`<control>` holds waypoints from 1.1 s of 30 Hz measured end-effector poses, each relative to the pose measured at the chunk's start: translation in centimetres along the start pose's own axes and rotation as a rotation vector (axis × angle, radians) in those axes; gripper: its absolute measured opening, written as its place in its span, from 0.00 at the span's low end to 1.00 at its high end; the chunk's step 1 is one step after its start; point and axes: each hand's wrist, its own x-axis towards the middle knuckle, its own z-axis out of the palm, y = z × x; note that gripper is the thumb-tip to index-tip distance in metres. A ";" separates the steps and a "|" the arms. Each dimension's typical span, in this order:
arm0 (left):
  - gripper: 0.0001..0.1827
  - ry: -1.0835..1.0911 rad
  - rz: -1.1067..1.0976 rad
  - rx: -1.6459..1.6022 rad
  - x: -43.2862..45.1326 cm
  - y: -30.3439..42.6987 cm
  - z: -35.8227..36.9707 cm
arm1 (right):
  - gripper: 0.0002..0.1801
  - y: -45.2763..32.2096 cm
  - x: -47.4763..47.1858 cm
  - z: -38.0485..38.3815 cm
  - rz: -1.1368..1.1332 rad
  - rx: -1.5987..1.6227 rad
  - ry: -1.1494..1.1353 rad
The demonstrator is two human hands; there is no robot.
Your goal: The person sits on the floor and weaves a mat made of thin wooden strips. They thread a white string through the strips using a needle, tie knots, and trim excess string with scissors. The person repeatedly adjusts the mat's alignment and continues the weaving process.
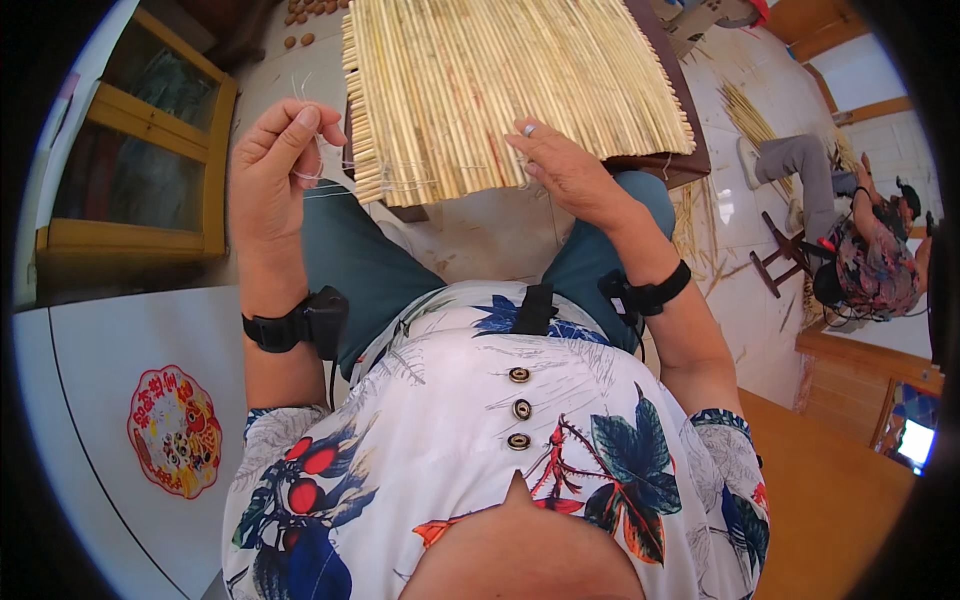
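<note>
A mat of pale straw-coloured stalks [495, 82], laid side by side, lies before me on a dark reddish-brown wooden table [686, 171]. White thread [409, 169] crosses the stalks near the mat's front left corner. Strands of it run to my left hand [277, 161], which is raised just off the mat's left edge. There, thumb and fingers are closed on the thread, and loose ends stick up above them. My right hand [574, 176], with a ring on one finger, rests on the mat's near edge, its fingers loosely apart. Its palm side is hidden.
A yellow-framed glass cabinet [142, 157] and a white panel [112, 375] stand at my left. At right, another person [874, 255] sits near a small wooden stool [780, 255]. Loose stalks [750, 127] lie on the tiled floor. Round brown objects [307, 39] lie at the far left.
</note>
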 end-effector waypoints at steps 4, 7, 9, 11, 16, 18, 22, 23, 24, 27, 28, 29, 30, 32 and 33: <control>0.08 0.044 -0.010 -0.002 -1.3 -0.3 -2.1 | 0.15 -2.3 0.4 -0.6 0.119 -0.058 -0.149; 0.08 0.084 -0.022 -0.002 -1.6 -1.4 -2.3 | 0.14 -3.2 -0.6 -3.3 0.280 -0.037 -0.160; 0.08 0.063 -0.098 0.041 -1.3 -2.5 -1.1 | 0.13 -4.4 -0.5 -4.6 0.237 -0.112 -0.108; 0.08 0.044 -0.121 0.057 -1.0 -2.4 0.9 | 0.14 -7.5 0.3 -6.7 0.258 0.062 0.001; 0.07 -0.238 -0.264 0.133 -0.6 -3.0 4.4 | 0.16 -16.9 2.0 -10.2 -0.191 0.623 -0.198; 0.07 -0.255 -0.208 0.144 -0.7 -3.1 5.3 | 0.15 -17.8 2.0 -10.2 -0.321 0.792 -0.221; 0.07 -0.284 -0.064 0.223 -1.0 -4.0 5.9 | 0.12 -18.7 3.0 -12.4 -0.397 0.900 -0.462; 0.07 -0.285 -0.065 0.222 -1.1 -4.0 6.1 | 0.11 -18.2 3.0 -12.5 -0.313 0.843 -0.413; 0.08 -0.325 -0.036 0.257 -0.9 -3.7 6.6 | 0.09 -17.6 2.9 -12.5 -0.209 0.730 -0.263; 0.07 -0.376 -0.041 0.251 -1.2 -3.0 7.2 | 0.05 -14.1 2.8 -9.1 0.119 0.480 0.176; 0.07 -0.416 -0.066 0.181 -1.2 -2.8 7.4 | 0.05 -13.0 2.8 -7.8 0.186 0.511 0.225; 0.07 -0.419 -0.065 0.183 -1.2 -2.5 7.6 | 0.06 -12.0 2.8 -6.6 0.253 0.543 0.277; 0.07 -0.443 -0.149 0.110 -1.3 -2.2 7.7 | 0.07 -11.3 2.7 -6.1 0.352 0.705 0.183; 0.08 -0.471 -0.233 0.038 -1.4 -2.2 7.9 | 0.09 -10.7 2.7 -5.7 0.450 0.865 0.091; 0.08 -0.477 -0.270 0.037 -1.4 -2.2 7.9 | 0.09 -10.7 2.8 -5.4 0.507 0.883 0.047</control>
